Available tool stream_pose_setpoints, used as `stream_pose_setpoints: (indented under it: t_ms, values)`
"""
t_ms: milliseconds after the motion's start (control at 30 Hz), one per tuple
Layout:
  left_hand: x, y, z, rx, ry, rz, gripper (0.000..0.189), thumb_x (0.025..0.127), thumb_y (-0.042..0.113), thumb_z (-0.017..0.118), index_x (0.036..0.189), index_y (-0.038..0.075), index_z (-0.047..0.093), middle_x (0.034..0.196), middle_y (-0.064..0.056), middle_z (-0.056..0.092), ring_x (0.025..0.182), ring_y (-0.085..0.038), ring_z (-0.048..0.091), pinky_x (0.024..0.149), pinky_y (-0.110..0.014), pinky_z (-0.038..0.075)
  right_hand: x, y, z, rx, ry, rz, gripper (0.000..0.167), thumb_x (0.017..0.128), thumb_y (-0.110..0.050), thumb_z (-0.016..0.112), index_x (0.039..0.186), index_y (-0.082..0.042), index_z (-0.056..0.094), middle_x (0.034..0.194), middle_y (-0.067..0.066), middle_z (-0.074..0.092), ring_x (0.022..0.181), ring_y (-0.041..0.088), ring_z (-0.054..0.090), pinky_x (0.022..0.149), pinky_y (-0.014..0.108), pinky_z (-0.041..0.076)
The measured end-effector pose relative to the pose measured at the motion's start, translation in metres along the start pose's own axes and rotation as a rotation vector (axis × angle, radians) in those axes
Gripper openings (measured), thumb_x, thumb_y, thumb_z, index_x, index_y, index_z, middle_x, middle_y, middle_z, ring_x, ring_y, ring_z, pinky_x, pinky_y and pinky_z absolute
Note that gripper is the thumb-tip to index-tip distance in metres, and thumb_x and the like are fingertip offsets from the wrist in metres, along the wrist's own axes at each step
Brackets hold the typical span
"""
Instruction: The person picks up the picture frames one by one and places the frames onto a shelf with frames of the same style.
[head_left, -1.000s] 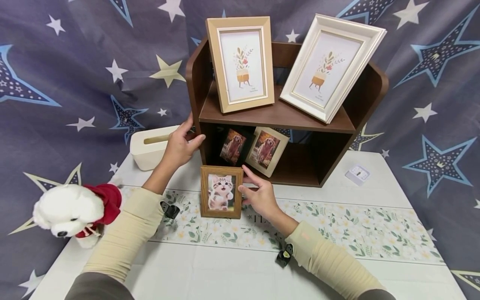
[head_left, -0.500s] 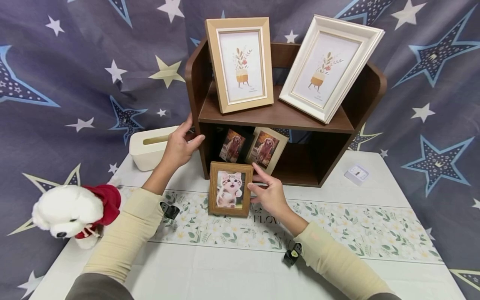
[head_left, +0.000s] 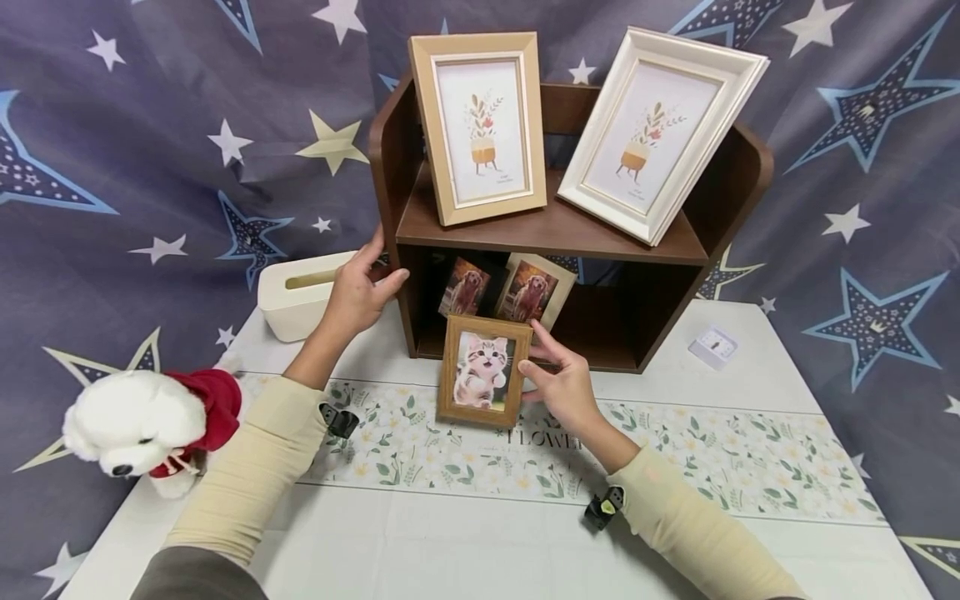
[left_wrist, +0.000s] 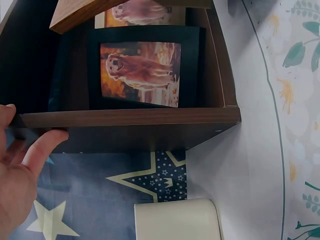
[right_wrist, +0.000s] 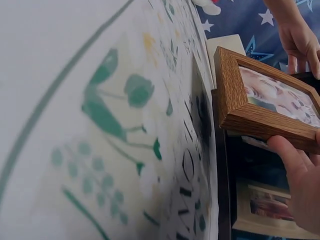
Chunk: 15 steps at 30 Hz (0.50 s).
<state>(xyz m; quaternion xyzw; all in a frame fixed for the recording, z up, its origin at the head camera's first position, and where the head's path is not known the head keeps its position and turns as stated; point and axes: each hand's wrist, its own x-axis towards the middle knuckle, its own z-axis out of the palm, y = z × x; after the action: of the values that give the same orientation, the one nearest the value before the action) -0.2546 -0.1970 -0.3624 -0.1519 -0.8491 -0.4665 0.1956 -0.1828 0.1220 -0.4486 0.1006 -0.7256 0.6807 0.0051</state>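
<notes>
A brown wooden picture frame (head_left: 483,417) with a kitten photo is held off the table in front of the shelf. My right hand (head_left: 564,385) pinches its right side, thumb on the front. The right wrist view shows the picture frame (right_wrist: 227,87) tilted, with the thumb (right_wrist: 282,150) at its edge. My left hand (head_left: 356,296) rests against the left side panel of the dark brown shelf (head_left: 615,329), thumb extended at the front edge. On the lower level stand a black picture frame (left_wrist: 192,65) and a beige picture frame (head_left: 561,304), both with dog photos, the beige one partly hidden.
Above, a tan picture frame (head_left: 537,125) and a tilted white one (head_left: 738,92) stand on the upper level. To the left are a cream tissue box (head_left: 296,312) and a white plush dog (head_left: 131,417) in red. A small white clock (head_left: 714,346) lies to the right.
My right hand has moved the kitten picture frame to the right and slightly up, tilting it a little; it now covers part of the dog photos' frames. My left hand has stayed at the shelf.
</notes>
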Motion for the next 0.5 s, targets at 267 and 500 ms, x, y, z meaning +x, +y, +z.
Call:
stream_pose_setpoints:
  t_ms: [267, 500]
  values:
    - [0.0, -0.001, 0.0, 0.038, 0.007, 0.018, 0.077, 0.093, 0.005, 0.073, 0.159, 0.013, 0.034, 0.145, -0.024, 0.055, 0.124, -0.034, 0.061, 0.094, -0.037, 0.059, 0.002, -0.003, -0.013, 0.001, 0.033, -0.013, 0.069, 0.094, 0.002, 0.07, 0.155, -0.019, 0.045, 0.124, 0.028, 0.067, 0.084, 0.01, 0.074, 0.059, 0.049, 0.064]
    - [0.0, -0.001, 0.0, 0.046, 0.008, 0.014, 0.077, 0.093, 0.004, 0.072, 0.16, 0.013, 0.033, 0.144, -0.024, 0.055, 0.121, -0.038, 0.063, 0.095, -0.046, 0.058, 0.0, -0.005, -0.022, -0.011, 0.063, 0.013, 0.069, 0.094, 0.001, 0.07, 0.155, -0.023, 0.046, 0.126, 0.027, 0.066, 0.087, 0.009, 0.074, 0.059, 0.047, 0.064]
